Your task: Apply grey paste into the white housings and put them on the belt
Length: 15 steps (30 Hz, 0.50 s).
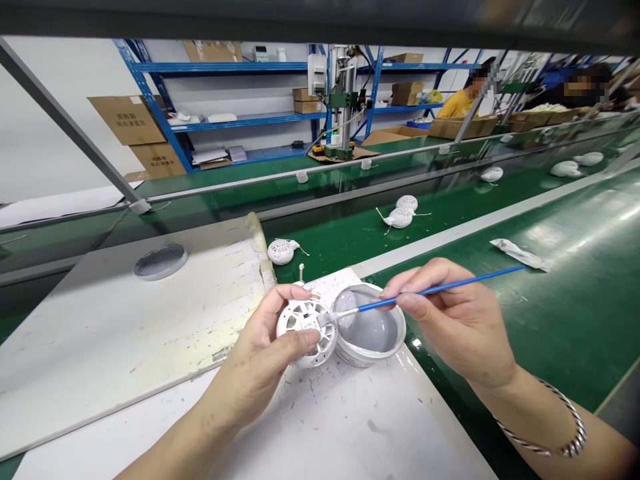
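Our left hand [260, 360] cradles a white lattice ball [306, 331], a round plastic shell pierced with openings. Our left fingers [285, 303] curl around its far side while the thumb presses on its near face, so the grip is closed and firm. Our right hand [453, 323] pinches a thin blue paintbrush [440, 291] between thumb and fingers, a narrow hold, and the pale bristles reach into the ball's openings, touching the shell.

Just beyond the right fingers, and directly beside the ball, sits a round white tub [387, 343] holding smooth grey paste [370, 331]. Under our hands lies a white board [330, 427], scuffed and speckled with dried marks, on the bench. A second scarred board [125, 333] lies left of the left fingers, with a grey disc [160, 261] on it. Ahead of the fingers, another lattice ball [281, 251] with a thin wire rests at that board's far corner.

To the right of the right fingers runs a green conveyor belt [565, 333], carrying a crumpled white packet [520, 255]. Farther off, more white balls [400, 217] lie on a second belt. A chain bracelet [547, 420] circles our right wrist. Well beyond the fingers, a person in a yellow sleeve [457, 105] stands near blue metal shelving [220, 67].
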Each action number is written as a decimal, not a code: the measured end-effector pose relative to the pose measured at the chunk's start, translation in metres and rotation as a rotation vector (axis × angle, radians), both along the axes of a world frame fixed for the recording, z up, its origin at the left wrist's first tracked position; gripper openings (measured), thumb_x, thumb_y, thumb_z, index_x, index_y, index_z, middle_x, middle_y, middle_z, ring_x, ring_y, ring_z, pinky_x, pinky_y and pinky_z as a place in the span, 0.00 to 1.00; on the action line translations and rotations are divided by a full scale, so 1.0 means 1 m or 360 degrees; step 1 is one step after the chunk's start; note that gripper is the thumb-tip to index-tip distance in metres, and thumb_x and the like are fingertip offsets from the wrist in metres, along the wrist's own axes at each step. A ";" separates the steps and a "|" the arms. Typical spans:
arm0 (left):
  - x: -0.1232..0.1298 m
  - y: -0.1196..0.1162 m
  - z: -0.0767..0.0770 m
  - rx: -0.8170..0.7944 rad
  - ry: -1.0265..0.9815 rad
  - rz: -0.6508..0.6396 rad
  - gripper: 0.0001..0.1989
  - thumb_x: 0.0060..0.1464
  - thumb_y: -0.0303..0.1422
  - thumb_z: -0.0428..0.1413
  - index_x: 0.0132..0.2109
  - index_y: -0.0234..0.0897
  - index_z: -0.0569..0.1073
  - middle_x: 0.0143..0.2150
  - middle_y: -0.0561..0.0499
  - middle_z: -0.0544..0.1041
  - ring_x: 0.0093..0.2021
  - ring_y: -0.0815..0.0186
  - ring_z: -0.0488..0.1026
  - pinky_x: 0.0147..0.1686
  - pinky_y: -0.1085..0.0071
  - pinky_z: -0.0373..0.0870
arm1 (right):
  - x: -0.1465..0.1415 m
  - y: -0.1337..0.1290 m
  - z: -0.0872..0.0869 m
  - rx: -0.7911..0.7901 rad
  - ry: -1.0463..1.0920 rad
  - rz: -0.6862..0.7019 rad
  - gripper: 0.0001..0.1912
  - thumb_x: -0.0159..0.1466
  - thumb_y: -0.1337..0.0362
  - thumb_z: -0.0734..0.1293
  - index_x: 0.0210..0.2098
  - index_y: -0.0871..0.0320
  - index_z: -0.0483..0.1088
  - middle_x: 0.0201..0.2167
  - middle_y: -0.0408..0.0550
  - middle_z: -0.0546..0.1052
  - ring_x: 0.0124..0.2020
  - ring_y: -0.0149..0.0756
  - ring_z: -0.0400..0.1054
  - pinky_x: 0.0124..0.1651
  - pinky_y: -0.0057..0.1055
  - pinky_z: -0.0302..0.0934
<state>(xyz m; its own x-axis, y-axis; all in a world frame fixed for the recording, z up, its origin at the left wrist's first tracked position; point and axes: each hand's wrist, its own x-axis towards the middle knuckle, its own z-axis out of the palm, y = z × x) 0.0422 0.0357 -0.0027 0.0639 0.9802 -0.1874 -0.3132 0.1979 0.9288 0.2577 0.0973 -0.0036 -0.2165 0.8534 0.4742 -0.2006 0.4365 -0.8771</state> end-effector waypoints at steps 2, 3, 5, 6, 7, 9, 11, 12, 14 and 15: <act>0.001 0.000 -0.001 0.0036 0.0014 0.0060 0.15 0.48 0.29 0.64 0.42 0.43 0.69 0.42 0.52 0.73 0.32 0.70 0.68 0.29 0.75 0.64 | 0.005 0.002 0.001 0.0082 0.0076 -0.0063 0.03 0.62 0.64 0.72 0.32 0.49 0.75 0.31 0.43 0.79 0.32 0.35 0.76 0.36 0.33 0.75; 0.001 0.000 -0.001 0.0050 0.0026 0.0088 0.15 0.47 0.28 0.64 0.42 0.43 0.69 0.43 0.53 0.73 0.32 0.70 0.68 0.29 0.76 0.65 | 0.007 0.004 0.002 0.0120 0.0109 -0.0099 0.03 0.62 0.64 0.72 0.32 0.49 0.76 0.30 0.43 0.79 0.32 0.35 0.76 0.37 0.33 0.75; 0.001 0.002 -0.003 0.0086 0.0066 0.0120 0.15 0.46 0.25 0.63 0.41 0.43 0.69 0.45 0.54 0.73 0.34 0.70 0.69 0.29 0.77 0.66 | 0.012 0.007 0.004 0.0169 0.0174 -0.0166 0.02 0.61 0.63 0.73 0.33 0.49 0.76 0.31 0.42 0.79 0.31 0.34 0.75 0.37 0.33 0.75; -0.002 0.004 -0.004 0.0105 0.0098 0.0130 0.15 0.46 0.25 0.62 0.40 0.43 0.69 0.46 0.54 0.72 0.35 0.70 0.70 0.29 0.77 0.67 | 0.014 0.008 0.004 0.0177 0.0203 -0.0194 0.02 0.61 0.64 0.73 0.33 0.49 0.76 0.31 0.42 0.79 0.31 0.34 0.75 0.37 0.33 0.75; -0.008 0.007 -0.006 0.0129 0.0145 0.0159 0.15 0.46 0.24 0.63 0.40 0.43 0.69 0.47 0.55 0.73 0.35 0.69 0.71 0.29 0.77 0.68 | 0.017 0.010 0.004 0.0174 0.0227 -0.0220 0.03 0.61 0.64 0.73 0.33 0.49 0.76 0.31 0.42 0.79 0.31 0.33 0.74 0.38 0.33 0.75; -0.036 0.015 -0.010 0.0205 0.0319 0.0332 0.16 0.45 0.25 0.65 0.40 0.42 0.70 0.47 0.55 0.74 0.37 0.69 0.73 0.31 0.78 0.71 | 0.021 0.013 0.002 0.0157 0.0259 -0.0284 0.03 0.61 0.64 0.73 0.32 0.50 0.75 0.32 0.42 0.79 0.31 0.33 0.74 0.38 0.34 0.75; -0.086 0.026 -0.014 0.0278 0.0590 0.0622 0.18 0.44 0.24 0.67 0.42 0.42 0.71 0.44 0.56 0.75 0.38 0.69 0.74 0.32 0.80 0.72 | 0.025 0.018 -0.003 0.0153 0.0269 -0.0366 0.03 0.60 0.65 0.73 0.32 0.51 0.75 0.31 0.42 0.79 0.31 0.33 0.74 0.39 0.34 0.75; -0.117 0.031 -0.016 0.0260 0.0776 0.0786 0.20 0.44 0.22 0.66 0.43 0.42 0.71 0.42 0.58 0.76 0.37 0.70 0.75 0.32 0.82 0.71 | 0.027 0.020 -0.006 0.0154 0.0273 -0.0408 0.03 0.60 0.65 0.73 0.32 0.51 0.75 0.31 0.41 0.79 0.31 0.32 0.74 0.40 0.33 0.75; -0.185 0.037 -0.017 0.0131 0.0849 0.0724 0.22 0.46 0.17 0.62 0.46 0.44 0.72 0.33 0.64 0.76 0.28 0.75 0.73 0.24 0.85 0.66 | 0.031 0.026 -0.011 0.0141 0.0268 -0.0461 0.03 0.60 0.66 0.73 0.32 0.52 0.75 0.32 0.41 0.80 0.31 0.32 0.75 0.41 0.32 0.74; -0.216 0.037 -0.016 0.0117 0.0727 0.0611 0.21 0.48 0.15 0.60 0.45 0.44 0.72 0.30 0.67 0.75 0.24 0.77 0.71 0.21 0.86 0.63 | 0.032 0.029 -0.014 0.0133 0.0262 -0.0476 0.03 0.60 0.65 0.73 0.32 0.52 0.74 0.32 0.41 0.80 0.31 0.32 0.75 0.41 0.31 0.74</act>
<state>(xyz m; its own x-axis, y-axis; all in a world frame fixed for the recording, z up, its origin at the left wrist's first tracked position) -0.1741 0.0728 -0.0188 -0.3684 0.9286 -0.0432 0.0846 0.0798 0.9932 0.2898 0.1261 -0.0173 0.1223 0.8241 0.5531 -0.1891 0.5664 -0.8021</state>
